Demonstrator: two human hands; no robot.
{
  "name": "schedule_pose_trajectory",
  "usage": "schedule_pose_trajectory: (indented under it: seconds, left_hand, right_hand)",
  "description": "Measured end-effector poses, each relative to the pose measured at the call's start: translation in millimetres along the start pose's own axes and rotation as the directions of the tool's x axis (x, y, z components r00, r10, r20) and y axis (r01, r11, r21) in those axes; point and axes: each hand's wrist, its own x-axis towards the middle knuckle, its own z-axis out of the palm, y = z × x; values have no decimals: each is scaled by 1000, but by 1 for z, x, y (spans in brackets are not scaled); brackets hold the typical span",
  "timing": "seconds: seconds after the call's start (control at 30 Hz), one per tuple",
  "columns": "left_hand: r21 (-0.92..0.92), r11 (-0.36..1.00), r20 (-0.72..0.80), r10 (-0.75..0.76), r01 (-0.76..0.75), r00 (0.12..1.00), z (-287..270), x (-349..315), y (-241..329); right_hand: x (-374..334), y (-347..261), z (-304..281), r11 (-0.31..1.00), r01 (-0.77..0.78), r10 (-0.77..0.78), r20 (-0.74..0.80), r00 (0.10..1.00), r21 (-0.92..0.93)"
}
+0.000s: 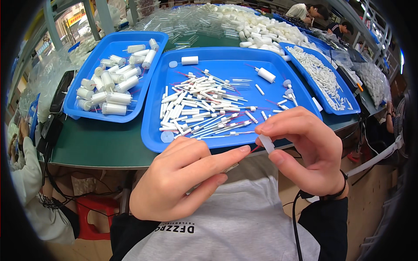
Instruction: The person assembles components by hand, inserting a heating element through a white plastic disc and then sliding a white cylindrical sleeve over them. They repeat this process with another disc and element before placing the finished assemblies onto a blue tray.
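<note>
Right hand [305, 152] pinches white tube [266, 143], left hand [183, 178] pinches thin red-tipped rod [254, 149]; mid-insertion, next needs tip aligned with bore

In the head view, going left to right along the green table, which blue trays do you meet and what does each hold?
Left tray with capped white tubes → middle tray with thin white parts and red wires → right tray with small white sticks.

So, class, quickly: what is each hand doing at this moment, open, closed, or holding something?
Left hand: closed, pinching a thin red-tipped wire piece.
Right hand: closed, pinching a small white plastic tube between thumb and fingers.
</note>
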Motion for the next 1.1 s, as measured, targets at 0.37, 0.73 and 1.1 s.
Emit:
schedule_pose_trajectory:
  seconds: [0.37, 0.73, 1.1]
  left_hand:
    - [9, 1000, 14, 6, -6, 1000, 1, -1, 0]
    - [-57, 998, 11, 12, -11, 1000, 0, 1, -5]
    - [-212, 954, -197, 170, -211, 966, 18, -6, -21]
  right_hand:
    - [-4, -2, -1, 992, 35, -34, 13, 999, -124]
    - [3, 13, 11, 981, 66, -88, -112, 990, -181]
    - [-13, 2, 13, 954, -291, 297, -83, 951, 76]
